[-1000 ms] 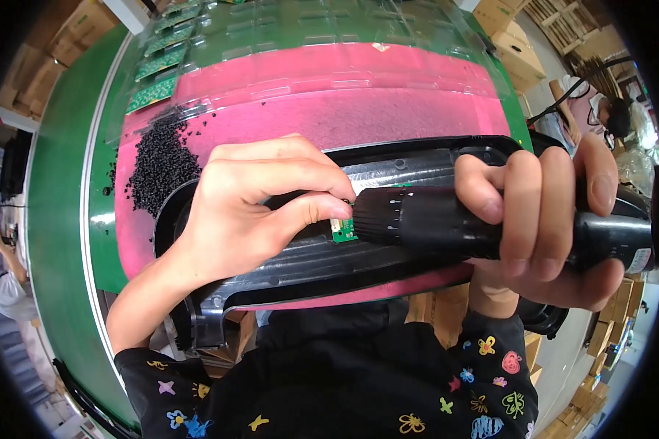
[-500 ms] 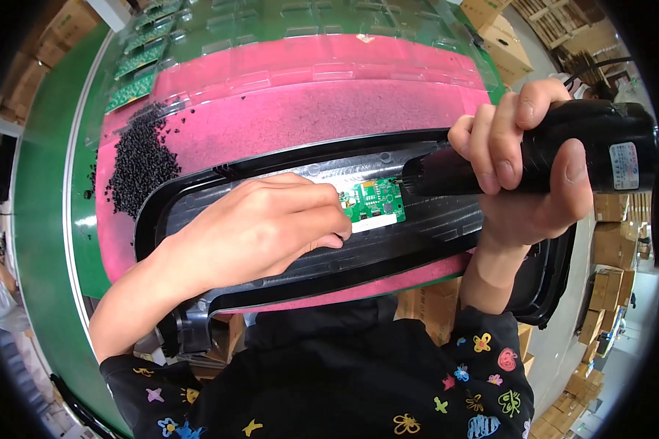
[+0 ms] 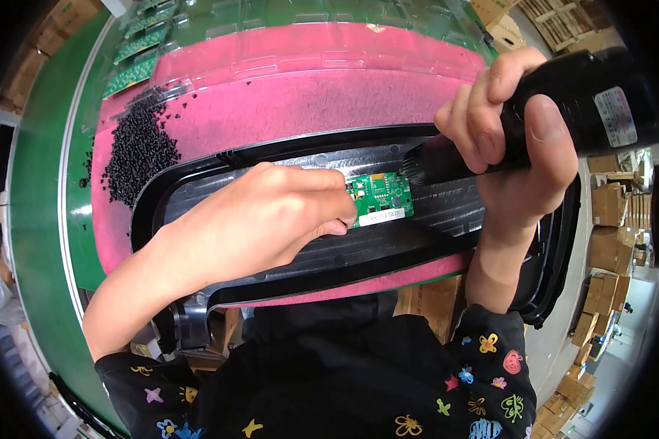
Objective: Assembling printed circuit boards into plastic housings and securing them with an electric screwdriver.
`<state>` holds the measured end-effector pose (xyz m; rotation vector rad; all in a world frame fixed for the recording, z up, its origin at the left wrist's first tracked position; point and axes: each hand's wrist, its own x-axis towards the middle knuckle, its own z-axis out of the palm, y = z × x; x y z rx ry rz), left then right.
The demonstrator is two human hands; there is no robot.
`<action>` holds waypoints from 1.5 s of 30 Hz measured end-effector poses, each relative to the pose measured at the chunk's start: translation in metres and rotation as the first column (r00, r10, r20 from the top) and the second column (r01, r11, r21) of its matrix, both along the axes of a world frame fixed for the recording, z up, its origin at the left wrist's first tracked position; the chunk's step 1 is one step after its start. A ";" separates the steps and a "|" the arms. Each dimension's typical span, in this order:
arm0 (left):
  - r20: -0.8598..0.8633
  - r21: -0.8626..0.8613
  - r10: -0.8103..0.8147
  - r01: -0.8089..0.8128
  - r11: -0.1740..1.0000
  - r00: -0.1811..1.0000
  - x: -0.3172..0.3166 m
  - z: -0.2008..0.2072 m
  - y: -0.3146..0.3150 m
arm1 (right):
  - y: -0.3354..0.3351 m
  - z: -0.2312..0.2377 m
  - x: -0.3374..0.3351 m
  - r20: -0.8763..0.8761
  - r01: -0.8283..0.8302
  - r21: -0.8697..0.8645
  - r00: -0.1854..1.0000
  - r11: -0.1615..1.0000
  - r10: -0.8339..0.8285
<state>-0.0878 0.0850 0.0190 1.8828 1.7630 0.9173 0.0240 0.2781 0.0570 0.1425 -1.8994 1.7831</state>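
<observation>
Pinches one flat green circuit board (image 3: 384,194) by its left end at frame centre with the closed left hand (image 3: 289,212), over one long, glossy black shell (image 3: 388,238). Wraps the right hand (image 3: 520,143) around one thick black cylindrical tool (image 3: 571,95) at upper right, with its tip near the board's right end. Works above a pink mat (image 3: 285,106), with one heap of coarse black bits (image 3: 139,150) and at least three green boards (image 3: 129,77) at upper left.
</observation>
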 end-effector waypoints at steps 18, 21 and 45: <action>0.085 0.114 0.173 -0.182 0.977 0.981 0.000 -0.003 0.002 | -0.018 0.010 0.030 -0.448 -0.320 -0.382 0.885 0.867 0.129; 0.083 0.277 0.138 -0.155 0.948 0.987 0.002 -0.004 0.004 | -0.017 0.009 0.032 -0.469 -0.326 -0.344 0.872 0.880 0.139; 0.095 0.299 0.411 -0.419 0.857 0.907 -0.016 0.003 -0.001 | -0.034 -0.017 0.005 -0.205 -0.130 -0.251 0.976 0.959 0.078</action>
